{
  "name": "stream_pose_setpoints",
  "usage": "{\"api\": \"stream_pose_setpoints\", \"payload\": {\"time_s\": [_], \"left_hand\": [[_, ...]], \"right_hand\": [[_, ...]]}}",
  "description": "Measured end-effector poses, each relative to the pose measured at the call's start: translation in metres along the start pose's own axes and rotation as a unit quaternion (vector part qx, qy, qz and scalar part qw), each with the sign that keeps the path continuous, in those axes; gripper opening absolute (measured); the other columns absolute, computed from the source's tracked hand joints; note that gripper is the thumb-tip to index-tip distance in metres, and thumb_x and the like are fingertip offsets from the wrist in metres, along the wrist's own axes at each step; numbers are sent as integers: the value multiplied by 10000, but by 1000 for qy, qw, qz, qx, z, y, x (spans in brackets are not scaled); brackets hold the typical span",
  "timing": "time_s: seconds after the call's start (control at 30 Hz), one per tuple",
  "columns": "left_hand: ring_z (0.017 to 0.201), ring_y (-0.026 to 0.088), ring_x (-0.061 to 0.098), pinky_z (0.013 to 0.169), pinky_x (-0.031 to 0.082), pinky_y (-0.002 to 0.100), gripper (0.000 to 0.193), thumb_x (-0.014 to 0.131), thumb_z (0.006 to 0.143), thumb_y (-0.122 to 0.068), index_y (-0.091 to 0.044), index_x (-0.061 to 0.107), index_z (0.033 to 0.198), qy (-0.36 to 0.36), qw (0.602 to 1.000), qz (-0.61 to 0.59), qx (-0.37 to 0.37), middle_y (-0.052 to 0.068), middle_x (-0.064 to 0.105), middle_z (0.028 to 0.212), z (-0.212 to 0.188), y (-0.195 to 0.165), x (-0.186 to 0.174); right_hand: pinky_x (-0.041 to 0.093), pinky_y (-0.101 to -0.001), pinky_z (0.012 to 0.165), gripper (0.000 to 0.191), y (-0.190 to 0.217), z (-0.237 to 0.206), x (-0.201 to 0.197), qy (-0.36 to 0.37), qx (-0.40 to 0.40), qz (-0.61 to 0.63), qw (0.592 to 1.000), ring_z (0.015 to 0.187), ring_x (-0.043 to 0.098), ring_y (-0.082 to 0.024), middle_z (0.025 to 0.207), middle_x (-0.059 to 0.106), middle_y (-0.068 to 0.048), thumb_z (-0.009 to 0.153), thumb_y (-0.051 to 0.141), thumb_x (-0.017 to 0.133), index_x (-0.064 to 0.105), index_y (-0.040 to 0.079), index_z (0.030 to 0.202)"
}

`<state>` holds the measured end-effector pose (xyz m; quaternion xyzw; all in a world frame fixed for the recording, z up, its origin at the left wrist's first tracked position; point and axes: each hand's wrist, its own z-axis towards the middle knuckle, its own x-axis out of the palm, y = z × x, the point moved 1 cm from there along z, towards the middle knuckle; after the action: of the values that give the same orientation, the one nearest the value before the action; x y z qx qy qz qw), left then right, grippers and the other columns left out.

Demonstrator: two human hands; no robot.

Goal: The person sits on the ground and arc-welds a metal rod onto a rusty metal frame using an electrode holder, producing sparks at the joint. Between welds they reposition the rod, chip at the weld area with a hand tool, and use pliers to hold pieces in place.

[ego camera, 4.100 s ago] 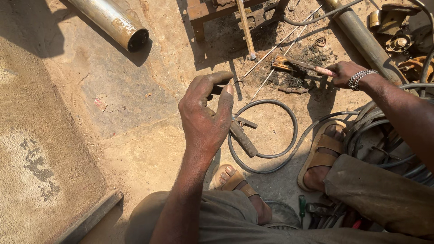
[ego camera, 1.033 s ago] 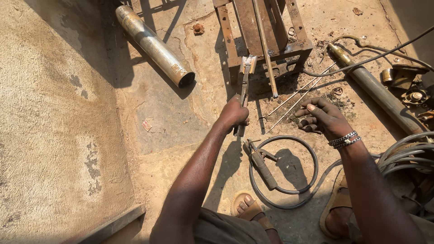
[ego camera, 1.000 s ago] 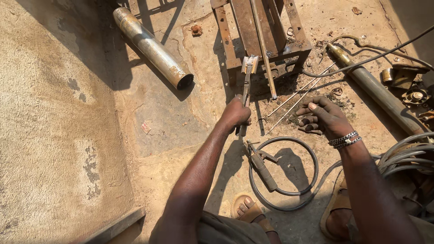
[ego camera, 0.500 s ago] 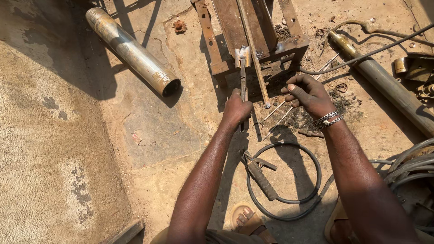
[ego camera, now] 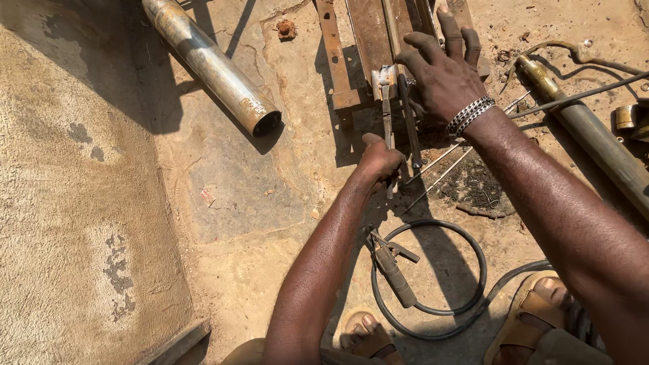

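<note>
Outdoor ground (ego camera: pixel 223 203): bare dirt w/ cracked concrete patches, rougher concrete slab (ego camera: pixel 61 203) along left edge. Hard sunlight from above, sharp dark shadows across top-left corner & centre.

Beside the rusty brown frame (ego camera: pixel 368 40) you see a silvery grey pipe (ego camera: pixel 213 67), a black cable (ego camera: pixel 433 270) and your silver bracelet (ego camera: pixel 470 116).

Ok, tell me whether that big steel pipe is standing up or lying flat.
Lying flat. The steel pipe rests lengthwise on the concrete ground, its open dark end facing sideways.
</note>
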<state>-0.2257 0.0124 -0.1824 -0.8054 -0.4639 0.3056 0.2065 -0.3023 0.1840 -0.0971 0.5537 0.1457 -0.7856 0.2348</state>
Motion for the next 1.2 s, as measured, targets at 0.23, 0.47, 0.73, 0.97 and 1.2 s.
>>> {"api": "stream_pose_setpoints", "payload": {"time_s": [0.23,0.47,0.73,0.97,1.2], "left_hand": [[865,223,677,789,574,448,409,626,866,-3,38,563,1268,19,990,-135,-33,158,654,996,-18,-12,-2],[916,133,686,866,563,346,583,594,818,87,-120,606,1363,-1,988,-107,108,21,671,1076,-26,8,2],[620,104,587,589,557,326,542,559,849,61,-122,617,1356,50,985,-162,-8,46,613,854,-68,-29,-22],[628,103,536,643,664,336,541,545,849,25,-118,622,1366,84,973,-213,-20,23,495,778,-79,-37,-31],[697,91,582,658,631,329,192,599,852,45,-26,580,1029,92,947,-297,83,-3,534,852,-63,-10,-23]], "right_hand": [[153,-582,1292,473,-14,-30,-18,19,33,64,997,1594,158,-424,1576,442,-111,845,240,827,666,227,1290],[310,-531,1237,544,-21,-69,-46,-19,42,154,987,1459,393,-331,1383,591,-112,847,36,653,574,122,1378],[370,-523,1120,666,-9,-73,-50,-17,80,236,968,1287,555,-313,1206,697,-112,802,-5,563,519,111,1457],[548,-455,998,605,-6,-77,-43,2,108,320,941,1095,677,-247,1202,717,-112,904,16,526,450,91,1499],[517,-520,1029,650,3,-86,-48,-13,106,303,947,1106,688,-341,1169,712,-167,820,11,596,462,57,1455]]}}
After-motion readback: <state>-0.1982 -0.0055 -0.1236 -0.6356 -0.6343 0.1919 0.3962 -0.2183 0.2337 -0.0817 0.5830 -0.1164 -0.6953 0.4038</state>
